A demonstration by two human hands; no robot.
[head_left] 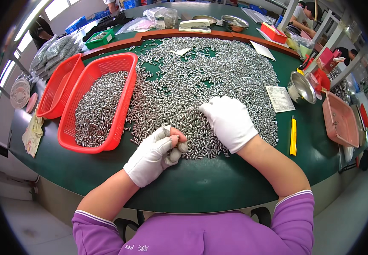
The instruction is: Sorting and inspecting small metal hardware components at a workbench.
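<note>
Silver metal pieces (175, 100): spread over the table (201, 182) ahead of the left grip and all around the right one, their long axes pointing every way, with no shared direction.
White-gloved right hand (228, 123): the nearer to the thick of the spread; it sits over the pieces, knuckles up and fingers bent down. Its fingertips are hidden, so whether this grip closes on a piece cannot be told.
White-gloved left hand (152, 155): at the near edge of the spread, fingers curled, bare tips drawn close; whether they pinch a piece cannot be told.
Nearest pieces: just ahead of the left grip, directly beneath the right.
Red basket (111, 64): ahead and left of the left grip, more pieces inside.
Yellow cutter (293, 136): right of the right grip, apart from the spread, pointing away from the person.
</note>
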